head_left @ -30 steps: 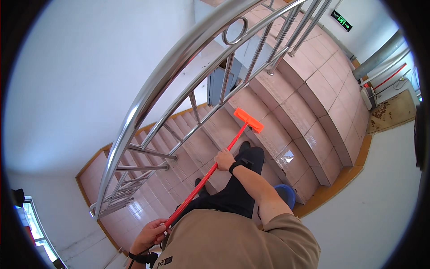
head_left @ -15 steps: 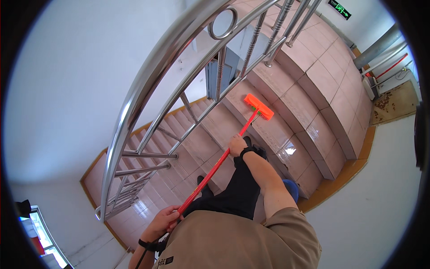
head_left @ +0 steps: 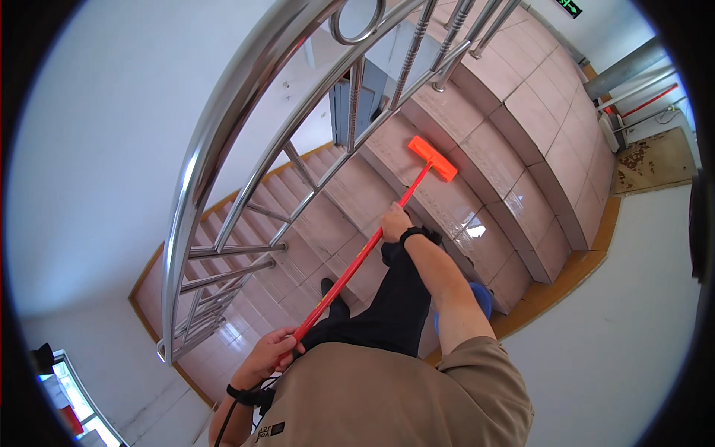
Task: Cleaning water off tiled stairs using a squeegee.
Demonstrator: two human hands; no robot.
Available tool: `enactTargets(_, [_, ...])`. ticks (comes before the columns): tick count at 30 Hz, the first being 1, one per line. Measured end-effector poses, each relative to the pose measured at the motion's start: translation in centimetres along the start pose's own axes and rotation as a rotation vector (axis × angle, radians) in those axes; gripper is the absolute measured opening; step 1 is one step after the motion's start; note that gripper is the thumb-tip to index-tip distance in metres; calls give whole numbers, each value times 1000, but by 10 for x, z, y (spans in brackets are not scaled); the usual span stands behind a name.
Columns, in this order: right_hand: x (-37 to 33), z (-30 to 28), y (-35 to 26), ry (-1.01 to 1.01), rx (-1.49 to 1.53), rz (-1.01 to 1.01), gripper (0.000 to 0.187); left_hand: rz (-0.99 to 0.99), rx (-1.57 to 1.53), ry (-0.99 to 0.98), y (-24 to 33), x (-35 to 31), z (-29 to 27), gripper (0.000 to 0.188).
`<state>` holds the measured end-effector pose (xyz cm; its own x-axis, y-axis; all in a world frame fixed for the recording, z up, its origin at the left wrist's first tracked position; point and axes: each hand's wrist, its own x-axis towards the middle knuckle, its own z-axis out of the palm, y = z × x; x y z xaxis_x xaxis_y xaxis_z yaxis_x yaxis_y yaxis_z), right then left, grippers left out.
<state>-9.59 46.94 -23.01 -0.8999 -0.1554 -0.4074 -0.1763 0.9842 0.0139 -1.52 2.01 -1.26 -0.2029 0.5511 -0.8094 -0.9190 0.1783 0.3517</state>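
A long-handled scrub brush with a bright orange head and a red pole slants across the stairs. Its head rests on a wet-looking pinkish tiled step, close to the riser of the step above. Around the pole's upper end, by my waist, my left hand is closed. My right hand wraps the pole farther down, between my body and the head. Both wrists carry black bands.
A shiny metal railing curves along the left side. Tiled stairs descend at the left and rise to a landing at upper right. Beside my right forearm stands a blue bucket, partly hidden. More poles lean at the far right.
The brush head has shifted slightly toward the right and the riser, and turned a little, so its bristles show less. Both hands keep their hold. The whole view has shifted slightly.
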Motion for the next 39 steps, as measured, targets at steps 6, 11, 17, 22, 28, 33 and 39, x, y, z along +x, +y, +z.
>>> enactTargets(6, [-17, 7, -58, 3, -1, -43, 27, 4, -49, 48, -32, -46, -28, 42])
enactTargets(11, [-27, 8, -96, 60, 68, -90, 26, 35, 2, 83, -41, -80, -46, 41])
enactTargets(17, [-37, 3, -117, 76, 84, -133, 28, 37, 1, 88, -42, -105, -45, 39])
enactTargets(22, [-37, -1, -111, 69, 113, -97, 27, 41, 51, 107, -29, -100, -41, 39])
enactTargets(28, [-29, -1, -68, -33, 70, -24, 25, 67, 96, 84, -13, -61, -23, 40])
enactTargets(33, [-24, 19, -18, -1, 27, 32, 30, 26, 79, 44, 2, -22, -5, 43])
enactTargets(39, [-17, 26, 22, 11, 73, 100, 44, -16, 106, 16, 24, 6, 20, 43])
